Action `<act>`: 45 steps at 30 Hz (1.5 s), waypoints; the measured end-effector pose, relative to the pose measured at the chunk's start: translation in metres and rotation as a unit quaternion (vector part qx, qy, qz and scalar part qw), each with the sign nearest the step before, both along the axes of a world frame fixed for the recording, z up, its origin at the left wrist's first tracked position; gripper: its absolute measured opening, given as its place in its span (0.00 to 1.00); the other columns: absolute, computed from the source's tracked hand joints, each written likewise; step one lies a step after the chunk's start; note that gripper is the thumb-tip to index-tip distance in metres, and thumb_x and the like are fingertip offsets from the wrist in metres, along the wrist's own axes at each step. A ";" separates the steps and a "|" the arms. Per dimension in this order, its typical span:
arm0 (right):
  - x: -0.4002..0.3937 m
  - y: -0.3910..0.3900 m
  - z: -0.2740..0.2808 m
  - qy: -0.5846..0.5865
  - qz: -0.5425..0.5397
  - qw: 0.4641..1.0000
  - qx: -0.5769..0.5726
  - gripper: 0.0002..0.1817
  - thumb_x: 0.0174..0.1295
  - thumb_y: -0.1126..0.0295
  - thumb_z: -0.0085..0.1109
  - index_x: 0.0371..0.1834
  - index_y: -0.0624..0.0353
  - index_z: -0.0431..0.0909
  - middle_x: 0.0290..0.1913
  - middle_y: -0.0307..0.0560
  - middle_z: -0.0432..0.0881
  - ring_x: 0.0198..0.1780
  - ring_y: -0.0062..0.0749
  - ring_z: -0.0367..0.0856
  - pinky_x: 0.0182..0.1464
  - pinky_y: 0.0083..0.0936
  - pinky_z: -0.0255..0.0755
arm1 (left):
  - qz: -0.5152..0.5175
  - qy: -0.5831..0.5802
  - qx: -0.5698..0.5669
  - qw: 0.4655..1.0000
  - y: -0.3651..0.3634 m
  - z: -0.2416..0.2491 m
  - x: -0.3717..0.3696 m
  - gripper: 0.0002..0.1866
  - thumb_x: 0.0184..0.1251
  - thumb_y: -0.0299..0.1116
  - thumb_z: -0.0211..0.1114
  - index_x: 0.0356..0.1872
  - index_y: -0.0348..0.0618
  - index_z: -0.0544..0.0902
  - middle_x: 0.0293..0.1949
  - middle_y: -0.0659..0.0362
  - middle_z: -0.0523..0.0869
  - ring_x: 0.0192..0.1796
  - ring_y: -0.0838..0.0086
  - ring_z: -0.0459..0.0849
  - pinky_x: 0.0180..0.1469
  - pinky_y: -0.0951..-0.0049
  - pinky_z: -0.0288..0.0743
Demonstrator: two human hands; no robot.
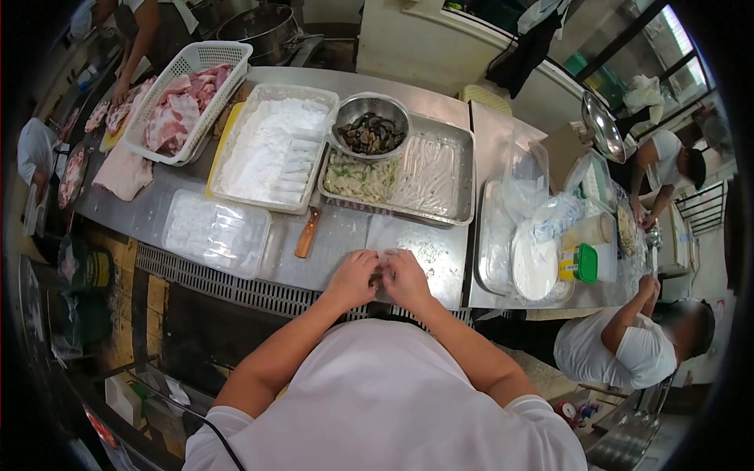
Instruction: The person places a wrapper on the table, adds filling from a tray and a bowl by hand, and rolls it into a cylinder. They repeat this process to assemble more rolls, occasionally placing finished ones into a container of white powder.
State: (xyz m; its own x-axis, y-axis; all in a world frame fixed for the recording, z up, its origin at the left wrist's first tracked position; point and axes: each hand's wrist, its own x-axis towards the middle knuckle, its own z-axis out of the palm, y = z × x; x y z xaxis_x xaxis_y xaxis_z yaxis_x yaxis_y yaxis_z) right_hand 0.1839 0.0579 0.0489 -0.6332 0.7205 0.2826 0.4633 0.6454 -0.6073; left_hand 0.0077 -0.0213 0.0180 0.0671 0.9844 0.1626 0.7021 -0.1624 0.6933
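My left hand (355, 279) and my right hand (406, 278) meet at the front edge of the steel table, fingertips pinched close together. Something small and pale seems to be between them, but the fingers hide what it is. Just ahead lies a thin translucent sheet (385, 230) on the metal. To the left rests a wooden handle (308, 234) of a tool. Beyond my hands stands a metal tray (465, 177) with chopped greenish filling (353, 177) on its left side. A steel bowl (400, 118) of dark sliced pieces sits over the tray.
A white tub (334, 96) holds white powder and several pale rolls (297, 169). Left are a clear plastic container (216, 234) and a basket (192, 55) of raw meat. At right are a stack of white rounds (534, 263) and a green-lidded tub (579, 263). Other people work at both ends.
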 end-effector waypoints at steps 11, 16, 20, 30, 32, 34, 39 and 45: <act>-0.006 0.010 0.003 -0.126 0.121 0.984 0.025 0.12 0.56 0.75 0.71 0.44 0.63 0.87 0.45 0.60 0.89 0.53 0.59 0.85 0.61 0.50 0.78 | -0.019 0.016 -0.023 0.999 0.001 0.019 -0.020 0.43 0.57 0.33 0.82 0.76 0.39 0.74 0.70 0.46 0.81 0.75 0.48 0.77 0.81 0.51 0.68; 0.018 0.004 0.022 -0.072 0.094 0.993 -0.016 0.31 0.53 0.72 0.76 0.63 0.65 0.83 0.59 0.62 0.86 0.62 0.62 0.83 0.70 0.48 0.76 | -0.057 0.048 -0.029 0.997 -0.012 0.020 -0.034 0.48 0.54 0.40 0.87 0.77 0.39 0.74 0.72 0.46 0.82 0.76 0.46 0.77 0.80 0.48 0.68; 0.036 -0.008 0.031 -0.184 0.120 0.975 -0.023 0.38 0.55 0.69 0.80 0.72 0.60 0.78 0.71 0.61 0.79 0.74 0.61 0.74 0.81 0.55 0.67 | -0.076 0.068 0.000 0.995 -0.034 0.015 -0.031 0.49 0.54 0.43 0.87 0.78 0.40 0.75 0.73 0.48 0.82 0.76 0.50 0.78 0.78 0.50 0.70; 0.044 -0.032 -0.018 -0.123 0.156 0.978 0.068 0.24 0.62 0.67 0.77 0.61 0.59 0.83 0.52 0.55 0.82 0.62 0.59 0.79 0.75 0.56 0.71 | -0.054 0.033 0.110 0.992 -0.050 -0.016 -0.017 0.29 0.63 0.35 0.81 0.67 0.47 0.86 0.62 0.57 0.91 0.65 0.57 0.88 0.67 0.54 0.79; 0.041 -0.031 -0.017 -0.105 0.140 0.982 0.073 0.20 0.65 0.69 0.74 0.58 0.60 0.84 0.49 0.56 0.82 0.59 0.60 0.81 0.73 0.54 0.72 | -0.046 0.015 0.116 0.992 -0.048 -0.015 -0.016 0.26 0.65 0.34 0.80 0.65 0.47 0.88 0.61 0.58 0.92 0.64 0.57 0.88 0.66 0.55 0.80; 0.036 -0.029 -0.016 -0.098 0.127 0.984 0.072 0.16 0.66 0.70 0.71 0.55 0.61 0.84 0.47 0.57 0.82 0.57 0.59 0.81 0.70 0.53 0.73 | -0.034 0.006 0.123 0.992 -0.044 -0.015 -0.016 0.21 0.67 0.35 0.79 0.61 0.49 0.91 0.58 0.59 0.92 0.61 0.58 0.88 0.64 0.55 0.80; 0.026 -0.022 -0.017 -0.100 0.088 0.991 0.032 0.08 0.67 0.72 0.67 0.46 0.61 0.86 0.43 0.55 0.81 0.51 0.56 0.80 0.59 0.51 0.74 | 0.008 -0.002 0.111 0.994 -0.030 -0.014 -0.012 0.09 0.73 0.36 0.76 0.50 0.50 0.94 0.51 0.61 0.92 0.54 0.59 0.86 0.59 0.55 0.79; 0.006 -0.017 -0.007 -0.073 0.033 0.995 0.066 0.06 0.65 0.72 0.69 0.42 0.60 0.87 0.45 0.53 0.82 0.51 0.53 0.80 0.57 0.48 0.75 | 0.082 0.015 0.067 0.994 -0.014 -0.011 -0.007 0.06 0.71 0.35 0.75 0.43 0.48 0.95 0.44 0.59 0.89 0.53 0.57 0.84 0.58 0.54 0.76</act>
State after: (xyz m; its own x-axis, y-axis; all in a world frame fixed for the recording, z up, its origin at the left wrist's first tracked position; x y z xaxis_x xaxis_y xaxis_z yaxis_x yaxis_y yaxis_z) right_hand 0.1903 0.0410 0.0420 -0.7193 0.6389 0.2728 0.4947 0.7468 -0.4445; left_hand 0.0010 -0.0352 0.0069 -0.0851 0.9522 0.2935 0.7468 -0.1340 0.6514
